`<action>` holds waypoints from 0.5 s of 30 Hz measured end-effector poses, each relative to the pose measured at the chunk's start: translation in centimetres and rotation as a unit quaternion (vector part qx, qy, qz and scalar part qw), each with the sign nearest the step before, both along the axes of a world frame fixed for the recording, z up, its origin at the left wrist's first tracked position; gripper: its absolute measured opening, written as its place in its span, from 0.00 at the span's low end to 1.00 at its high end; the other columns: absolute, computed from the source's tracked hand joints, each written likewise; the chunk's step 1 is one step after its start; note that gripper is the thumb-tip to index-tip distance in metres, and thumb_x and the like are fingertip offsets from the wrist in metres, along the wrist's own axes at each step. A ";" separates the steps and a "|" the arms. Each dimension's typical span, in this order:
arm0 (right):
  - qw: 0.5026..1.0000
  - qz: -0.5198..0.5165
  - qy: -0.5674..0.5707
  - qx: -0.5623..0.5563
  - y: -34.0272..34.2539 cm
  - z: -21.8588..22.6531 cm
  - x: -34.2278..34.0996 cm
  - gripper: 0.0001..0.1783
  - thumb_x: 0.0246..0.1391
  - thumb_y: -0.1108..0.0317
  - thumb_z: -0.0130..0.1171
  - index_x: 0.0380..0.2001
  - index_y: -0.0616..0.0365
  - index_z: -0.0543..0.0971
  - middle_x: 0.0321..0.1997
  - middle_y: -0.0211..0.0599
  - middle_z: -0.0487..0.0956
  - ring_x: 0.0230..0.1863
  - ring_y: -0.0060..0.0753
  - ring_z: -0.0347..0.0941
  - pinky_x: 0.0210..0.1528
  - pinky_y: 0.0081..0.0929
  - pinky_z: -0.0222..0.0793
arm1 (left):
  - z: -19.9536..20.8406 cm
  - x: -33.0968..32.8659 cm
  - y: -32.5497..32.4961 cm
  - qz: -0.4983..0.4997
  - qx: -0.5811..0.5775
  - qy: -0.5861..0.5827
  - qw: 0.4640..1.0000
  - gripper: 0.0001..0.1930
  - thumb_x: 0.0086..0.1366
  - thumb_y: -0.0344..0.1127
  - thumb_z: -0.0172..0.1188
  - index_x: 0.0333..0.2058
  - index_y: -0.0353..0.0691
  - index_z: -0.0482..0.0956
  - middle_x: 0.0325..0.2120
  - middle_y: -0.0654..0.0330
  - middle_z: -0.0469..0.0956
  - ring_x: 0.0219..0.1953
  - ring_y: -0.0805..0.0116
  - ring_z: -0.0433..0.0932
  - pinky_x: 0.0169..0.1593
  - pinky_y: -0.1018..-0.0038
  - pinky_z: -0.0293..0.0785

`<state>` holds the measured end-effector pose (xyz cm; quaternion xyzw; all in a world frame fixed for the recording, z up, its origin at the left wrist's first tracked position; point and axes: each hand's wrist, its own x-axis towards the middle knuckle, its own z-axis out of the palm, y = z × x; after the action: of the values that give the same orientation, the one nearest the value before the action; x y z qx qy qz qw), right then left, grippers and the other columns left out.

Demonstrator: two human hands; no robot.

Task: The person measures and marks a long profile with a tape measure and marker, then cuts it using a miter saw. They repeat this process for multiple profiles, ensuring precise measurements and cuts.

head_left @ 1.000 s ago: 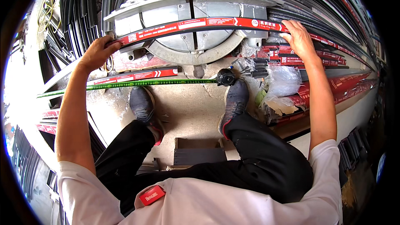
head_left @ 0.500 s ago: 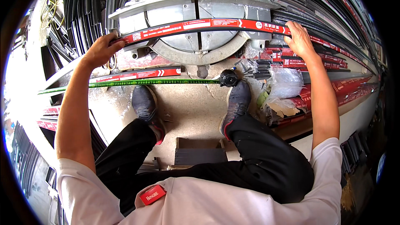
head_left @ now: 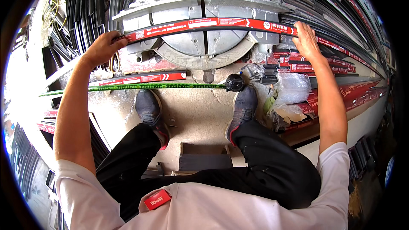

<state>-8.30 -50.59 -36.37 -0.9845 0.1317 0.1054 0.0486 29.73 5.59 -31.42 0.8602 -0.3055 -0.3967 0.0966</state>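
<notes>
A long dark profile bar with a red printed film strip (head_left: 196, 24) lies across the grey round-based mitre saw (head_left: 226, 43). My left hand (head_left: 101, 50) is closed around its left end, the thumb on the near side. Farther right, my right hand (head_left: 306, 42) grips the same bar with its fingers over the far edge. The bar runs on to the right, past that hand. Nearer me, a black tape measure (head_left: 234, 82) sits by my right shoe, its green blade (head_left: 170, 86) pulled out far to the left.
A shorter red-filmed profile (head_left: 157, 76) lies just beyond the tape blade. Bundles of dark profiles (head_left: 87, 8) stand at the far left. Red-filmed lengths (head_left: 315, 66) and crumpled clear plastic (head_left: 294, 87) are at the right. A small box (head_left: 204, 159) is between my feet.
My left hand and the bar's left end have moved very slightly away from me. Both hands keep their hold; the tape measure stays by my shoe.
</notes>
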 end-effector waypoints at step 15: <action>1.000 0.005 -0.005 -0.023 -0.4 -1.0 3.3 0.28 0.53 0.72 0.68 0.57 0.59 0.70 0.57 0.50 0.76 0.64 0.55 0.70 0.66 0.50 0.62 | -0.6 4.3 0.0 -0.009 -0.027 0.016 0.999 0.22 0.74 0.53 0.60 0.38 0.35 0.84 0.25 0.60 0.79 0.29 0.71 0.76 0.37 0.68 0.74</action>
<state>-4.96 -50.96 -37.38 -0.9865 0.1294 0.0974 0.0260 34.05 5.54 -31.99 0.8483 -0.3221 -0.4024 0.1212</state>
